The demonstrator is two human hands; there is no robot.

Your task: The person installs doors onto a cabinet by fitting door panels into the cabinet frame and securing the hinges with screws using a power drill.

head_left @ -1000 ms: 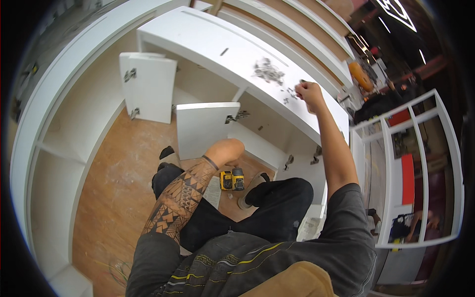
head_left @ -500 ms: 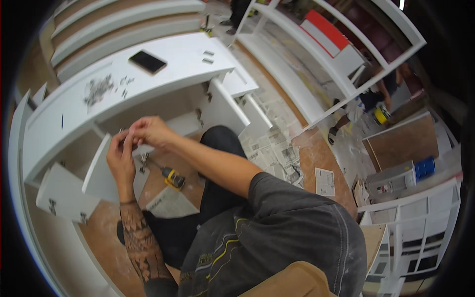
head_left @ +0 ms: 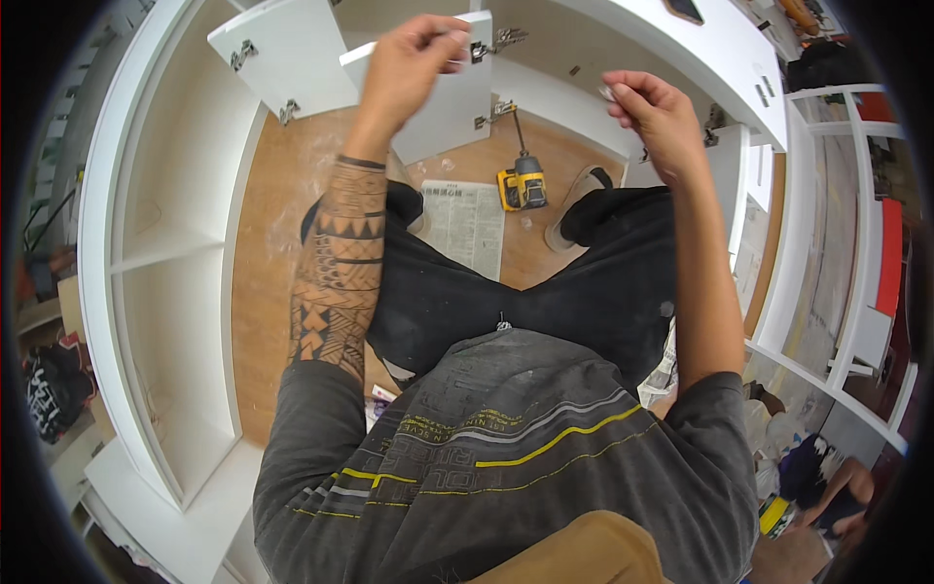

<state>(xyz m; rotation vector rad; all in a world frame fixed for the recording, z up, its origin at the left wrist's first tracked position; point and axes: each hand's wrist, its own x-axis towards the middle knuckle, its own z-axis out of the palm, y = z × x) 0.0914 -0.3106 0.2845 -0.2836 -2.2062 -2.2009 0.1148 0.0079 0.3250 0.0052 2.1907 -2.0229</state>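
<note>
Fingers [head_left: 623, 95] of both raised hands pinch small hardware.

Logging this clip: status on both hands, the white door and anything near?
Left hand pinching top edge of white cabinet door panel by its metal hinge. Right hand raised, apart, holding a small pale item. Yellow cordless drill on floor between feet.

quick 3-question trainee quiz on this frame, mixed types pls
1. True or false: the yellow drill lies on the floor between the person's feet.
2. Which hand is at the white cabinet door, by its hinge? A) left hand B) right hand
3. What printed sheet lies on the floor beside the drill?

Key: 1 true; 2 A; 3 a newspaper.
</note>
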